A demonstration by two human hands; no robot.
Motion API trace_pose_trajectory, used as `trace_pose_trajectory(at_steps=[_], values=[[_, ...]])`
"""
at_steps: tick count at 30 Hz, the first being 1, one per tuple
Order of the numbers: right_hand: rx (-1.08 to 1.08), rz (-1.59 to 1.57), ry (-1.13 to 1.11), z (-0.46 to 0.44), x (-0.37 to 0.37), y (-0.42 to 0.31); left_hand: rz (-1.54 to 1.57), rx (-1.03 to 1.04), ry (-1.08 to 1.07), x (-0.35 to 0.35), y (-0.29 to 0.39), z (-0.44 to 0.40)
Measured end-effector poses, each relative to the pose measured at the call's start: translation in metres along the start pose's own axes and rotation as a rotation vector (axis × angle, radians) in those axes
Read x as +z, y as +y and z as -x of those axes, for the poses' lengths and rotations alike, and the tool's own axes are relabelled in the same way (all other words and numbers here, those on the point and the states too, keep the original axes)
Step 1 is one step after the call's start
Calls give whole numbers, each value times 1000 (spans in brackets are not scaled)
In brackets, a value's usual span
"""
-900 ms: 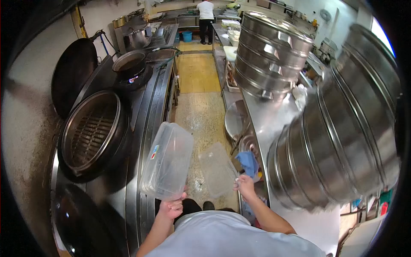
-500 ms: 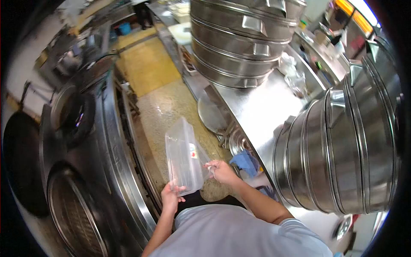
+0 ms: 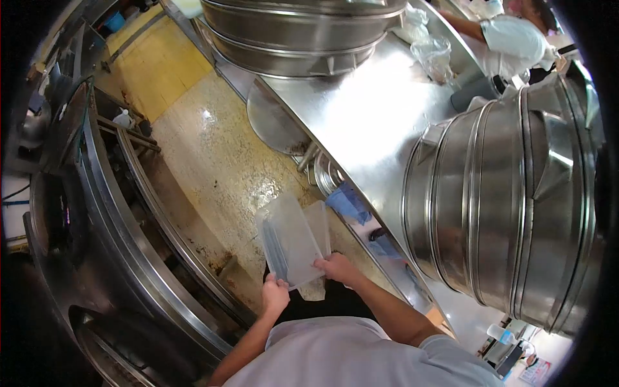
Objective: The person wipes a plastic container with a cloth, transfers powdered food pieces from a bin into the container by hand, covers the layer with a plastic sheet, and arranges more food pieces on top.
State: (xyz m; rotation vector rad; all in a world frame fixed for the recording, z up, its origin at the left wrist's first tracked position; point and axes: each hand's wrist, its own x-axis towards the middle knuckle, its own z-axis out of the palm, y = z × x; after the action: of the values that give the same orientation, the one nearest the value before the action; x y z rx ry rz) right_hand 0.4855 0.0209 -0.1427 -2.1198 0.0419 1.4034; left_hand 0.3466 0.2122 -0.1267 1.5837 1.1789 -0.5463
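A clear plastic container (image 3: 287, 235) is held low in front of my body, tilted over the floor. My left hand (image 3: 276, 295) is closed on its near left corner. At the near right edge my right hand (image 3: 339, 268) has its fingers closed on a flat translucent lid (image 3: 320, 219), which lies against the container's right side. Whether the right fingers also pinch the container's rim I cannot tell.
Steel steamer stacks stand on the steel counter (image 3: 361, 122): one stack (image 3: 290, 39) ahead, another (image 3: 496, 206) at right. Dark steel stoves (image 3: 109, 258) line the left side. Blue cloth (image 3: 348, 203) lies under the counter. Another person's sleeve (image 3: 514, 40) shows across it.
My view has swung, shifting the steamers and floor in the picture. The container has turned, its sticker no longer showing, and the lid now lies more visibly beside it. Another person has come into view.
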Motion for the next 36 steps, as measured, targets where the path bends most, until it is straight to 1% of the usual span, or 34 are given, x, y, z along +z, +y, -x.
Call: trace_pose_trajectory(at_steps=[3, 4, 5, 6, 7, 8, 9, 10, 11, 13, 14, 15, 17, 18, 20, 21, 23, 25, 27, 29, 30, 33, 35, 36], values=[[-255, 329, 21, -27, 23, 83, -748, 300, -153, 4, -27, -10], [-226, 406, -34, -27, 24, 99, -902, 208, -154, -2, 25, 2], [-197, 483, -89, -29, 25, 112, -881, 270, -71, -1, 68, 8], [-166, 562, -146, -30, 25, 123, -757, 359, -26, 12, 92, -1], [-314, 756, -237, -11, 7, 105, -686, 596, 75, 36, 106, -13], [-302, 775, -243, -7, 8, 113, -565, 855, 95, 70, 104, -45], [-289, 797, -242, -6, 12, 124, -608, 905, -23, 103, 124, -66], [-271, 820, -240, -3, 16, 137, -628, 997, -2, 147, 128, -96], [12, 438, -56, 1, 25, 152, -647, 1088, 21, 193, 127, -128], [-158, 682, -181, 9, 20, 170, -760, 1218, 85, 260, 130, -174], [-237, 801, -247, 15, 15, 175, -816, 1240, 144, 283, 125, -197], [-279, 848, -211, 23, 11, 176, -871, 1255, 199, 302, 115, -217], [-210, 785, -173, 24, 17, 211, -993, 1254, 188, 311, 113, -227], [-186, 751, -154, 27, 16, 217, -900, 1251, 120, 308, 110, -232], [-274, 849, -165, 34, 9, 226, -731, 1235, -14, 293, 100, -232], [-324, 896, -167, 37, 5, 224, -567, 1175, 8, 275, 98, -219], [-332, 916, -221, 36, 1, 223, -245, 1048, 68, 220, 102, -173], [-365, 930, -230, 35, 6, 215, -210, 1008, 155, 164, 85, -136], [-425, 940, -184, 34, 10, 199, -268, 885, 101, 123, 62, -99], [-530, 910, -75, 35, 19, 180, -495, 923, 97, 113, 23, -76], [-587, 896, -22, 35, 24, 167, -609, 933, 100, 110, 14, -74], [-614, 904, 7, 44, 36, 114, -569, 762, 303, 102, 32, -81], [-521, 761, 24, 21, 50, 114, -605, 766, 262, 98, 42, -87], [-511, 715, 46, 19, 50, 109, -623, 769, 243, 89, 49, -86]])
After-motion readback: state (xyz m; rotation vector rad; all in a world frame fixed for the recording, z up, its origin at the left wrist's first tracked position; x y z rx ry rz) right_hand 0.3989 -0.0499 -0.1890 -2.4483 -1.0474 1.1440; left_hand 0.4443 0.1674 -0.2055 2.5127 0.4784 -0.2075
